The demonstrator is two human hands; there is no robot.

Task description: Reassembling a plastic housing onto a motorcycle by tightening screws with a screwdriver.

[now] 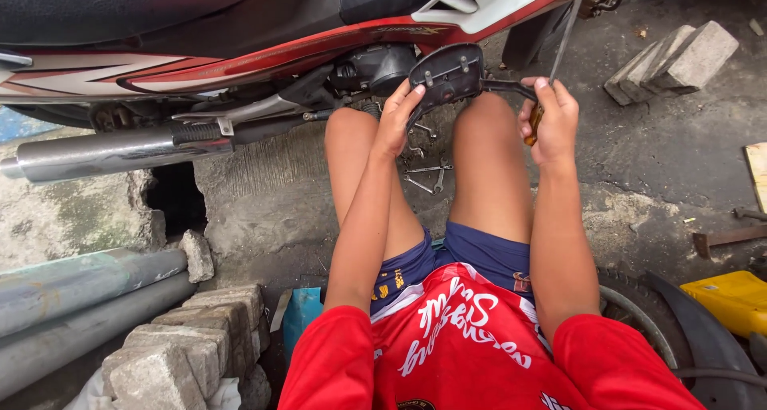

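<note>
I sit on the ground facing a red and white motorcycle [240, 51]. My left hand [397, 116] grips the edge of a black plastic cover part [446, 73] held above my knees. My right hand [548, 118] is closed on a screwdriver with an amber handle, its long metal shaft [567, 31] pointing up past the bike's tail. A thin black arm of the part reaches toward my right hand. Between my knees, several wrenches [427, 174] lie on the concrete.
The chrome exhaust pipe [112, 150] runs along the left, above a hole in the concrete [177, 196]. Grey pipes [80, 298] and stacked paving blocks [188, 342] lie at lower left. More blocks [675, 59] sit at upper right. A yellow container [731, 298] and a tyre [639, 318] are at right.
</note>
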